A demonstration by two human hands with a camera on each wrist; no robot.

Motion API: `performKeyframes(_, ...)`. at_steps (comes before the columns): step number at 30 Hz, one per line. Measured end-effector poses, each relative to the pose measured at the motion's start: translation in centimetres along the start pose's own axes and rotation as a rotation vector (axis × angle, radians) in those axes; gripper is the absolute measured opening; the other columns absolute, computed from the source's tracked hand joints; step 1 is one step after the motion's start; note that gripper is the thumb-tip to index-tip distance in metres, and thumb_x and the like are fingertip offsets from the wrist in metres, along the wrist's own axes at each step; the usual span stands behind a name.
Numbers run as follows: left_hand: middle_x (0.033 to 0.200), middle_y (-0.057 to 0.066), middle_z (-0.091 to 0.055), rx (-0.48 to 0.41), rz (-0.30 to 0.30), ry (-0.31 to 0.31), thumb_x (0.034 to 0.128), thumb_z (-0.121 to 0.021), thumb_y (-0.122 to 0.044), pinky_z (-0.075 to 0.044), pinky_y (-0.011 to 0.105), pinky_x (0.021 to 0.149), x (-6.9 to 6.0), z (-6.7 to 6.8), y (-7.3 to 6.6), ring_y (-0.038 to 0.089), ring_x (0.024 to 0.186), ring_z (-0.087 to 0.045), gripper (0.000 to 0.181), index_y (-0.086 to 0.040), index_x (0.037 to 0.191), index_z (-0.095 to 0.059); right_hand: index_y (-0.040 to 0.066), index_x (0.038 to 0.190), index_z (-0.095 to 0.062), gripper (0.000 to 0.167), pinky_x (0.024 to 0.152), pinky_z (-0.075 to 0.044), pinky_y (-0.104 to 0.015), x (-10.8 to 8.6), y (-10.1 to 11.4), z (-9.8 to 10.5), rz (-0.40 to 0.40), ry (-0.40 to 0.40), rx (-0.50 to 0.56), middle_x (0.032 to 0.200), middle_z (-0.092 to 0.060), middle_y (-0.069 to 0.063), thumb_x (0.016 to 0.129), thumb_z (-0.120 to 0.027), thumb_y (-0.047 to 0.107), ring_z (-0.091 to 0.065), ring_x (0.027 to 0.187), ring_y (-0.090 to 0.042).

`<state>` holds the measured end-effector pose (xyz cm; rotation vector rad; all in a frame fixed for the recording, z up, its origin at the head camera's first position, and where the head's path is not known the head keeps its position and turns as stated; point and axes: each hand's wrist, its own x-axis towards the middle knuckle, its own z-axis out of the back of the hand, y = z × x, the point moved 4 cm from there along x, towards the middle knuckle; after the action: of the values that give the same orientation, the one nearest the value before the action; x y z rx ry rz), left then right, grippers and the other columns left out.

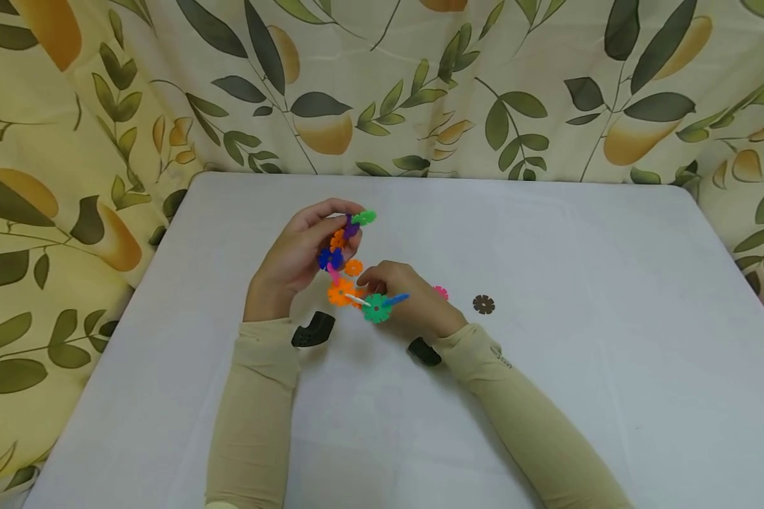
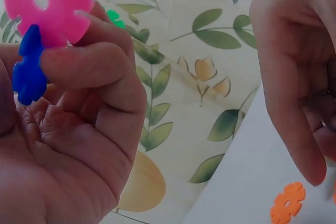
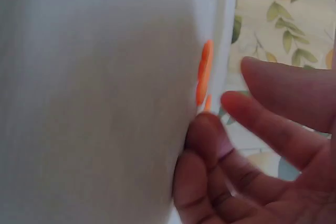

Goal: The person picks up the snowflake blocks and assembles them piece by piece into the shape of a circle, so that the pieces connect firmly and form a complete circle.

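My left hand pinches a chain of interlocked, notched plastic discs at its upper part. In the left wrist view its fingers curl by a blue disc joined to a pink disc. The chain hangs toward the right, ending in a teal disc with a blue one. My right hand is low at the table, partly behind the chain. In the right wrist view, its thumb and forefinger are parted, the other fingers bent, beside a loose orange disc; contact is unclear.
A brown disc lies on the white table to the right of my right hand, and a pink disc shows just past that hand. Black wrist devices sit under both wrists. A leaf-patterned cloth stands behind the table.
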<state>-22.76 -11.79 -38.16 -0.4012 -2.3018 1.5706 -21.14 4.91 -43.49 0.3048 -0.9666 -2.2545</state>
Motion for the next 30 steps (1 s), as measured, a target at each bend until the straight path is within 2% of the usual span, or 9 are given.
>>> performKeyframes(3,0.083,0.009,-0.063,0.016,0.046,-0.029,0.1146,-0.047,-0.012,-0.05,0.021,0.058,0.2,-0.3,0.3,0.016,0.065,-0.056,0.024,-0.007,0.112,-0.07,-0.005,0.114,-0.075,0.026,0.087,-0.057,-0.036,0.0,0.2,-0.5,0.01,0.015,-0.053,0.099,-0.066,-0.014,0.089,-0.081,-0.001,-0.066,0.095,-0.029)
performKeyframes(7,0.076,0.007,-0.062,0.024,0.075,-0.057,0.1123,-0.054,-0.012,-0.05,0.02,0.056,0.4,-0.7,0.7,0.014,0.06,-0.055,0.014,-0.006,0.107,-0.066,-0.002,0.11,-0.075,0.022,0.085,-0.056,-0.034,0.0,0.2,-1.0,0.022,0.019,-0.099,0.099,-0.063,-0.013,0.089,-0.08,-0.004,-0.063,0.093,-0.028)
performKeyframes(14,0.071,0.007,-0.062,-0.01,0.085,-0.032,0.1102,-0.053,-0.007,-0.053,0.022,0.056,0.6,-1.2,1.4,0.013,0.056,-0.054,0.011,-0.007,0.104,-0.062,-0.003,0.096,-0.066,0.014,0.073,-0.048,-0.03,-0.4,0.3,-0.9,0.077,-0.008,-0.122,0.087,-0.055,-0.009,0.089,-0.078,-0.004,-0.051,0.081,-0.023)
performKeyframes(16,0.071,0.007,-0.061,-0.02,0.087,-0.027,0.1098,-0.053,-0.005,-0.053,0.022,0.056,0.7,-1.3,1.4,0.013,0.056,-0.054,0.011,-0.006,0.104,-0.061,-0.003,0.094,-0.063,0.014,0.073,-0.046,-0.029,-0.4,0.2,-0.7,0.051,0.0,-0.104,0.086,-0.054,-0.008,0.089,-0.076,-0.006,-0.05,0.08,-0.022)
performKeyframes(19,0.07,0.007,-0.061,-0.028,0.083,-0.027,0.1088,-0.054,-0.004,-0.053,0.022,0.056,0.7,-1.4,1.4,0.013,0.056,-0.053,0.01,-0.007,0.102,-0.06,0.0,0.096,-0.06,0.018,0.072,-0.045,-0.03,-0.5,-0.1,-0.3,-0.031,0.016,-0.043,0.085,-0.056,-0.007,0.087,-0.073,-0.009,-0.052,0.079,-0.022)
performKeyframes(22,0.069,0.007,-0.061,-0.053,0.065,-0.023,0.1078,-0.061,-0.007,-0.053,0.022,0.055,0.6,-1.3,1.4,0.013,0.056,-0.054,0.007,-0.007,0.101,-0.059,0.002,0.098,-0.06,0.018,0.073,-0.047,-0.031,-0.8,-0.5,0.3,-0.095,0.02,0.01,0.085,-0.06,-0.005,0.089,-0.07,-0.01,-0.055,0.078,-0.021)
performKeyframes(25,0.07,0.008,-0.062,-0.086,0.044,-0.013,0.1029,-0.075,-0.019,-0.053,0.022,0.056,0.6,-1.2,1.4,0.014,0.057,-0.055,0.021,-0.006,0.103,-0.06,0.002,0.1,-0.062,0.012,0.075,-0.05,-0.032,-1.1,-1.1,1.1,-0.104,0.015,0.037,0.088,-0.064,-0.005,0.096,-0.07,-0.006,-0.058,0.08,-0.021)
performKeyframes(27,0.071,0.007,-0.063,-0.097,0.04,-0.009,0.0959,-0.083,-0.029,-0.053,0.022,0.056,0.6,-1.1,1.5,0.013,0.057,-0.056,0.034,-0.005,0.107,-0.062,0.002,0.102,-0.065,0.01,0.077,-0.051,-0.033,-1.2,-1.6,1.6,-0.108,0.006,0.055,0.09,-0.067,-0.005,0.097,-0.07,-0.005,-0.06,0.082,-0.022)
performKeyframes(30,0.074,0.007,-0.064,-0.092,0.046,0.006,0.0941,-0.083,-0.036,-0.054,0.022,0.059,0.7,-1.2,1.6,0.013,0.059,-0.058,0.043,-0.004,0.117,-0.066,0.002,0.104,-0.069,0.009,0.081,-0.053,-0.035,-1.5,-2.3,2.5,-0.138,-0.02,0.095,0.092,-0.07,-0.005,0.097,-0.069,-0.003,-0.062,0.085,-0.022)
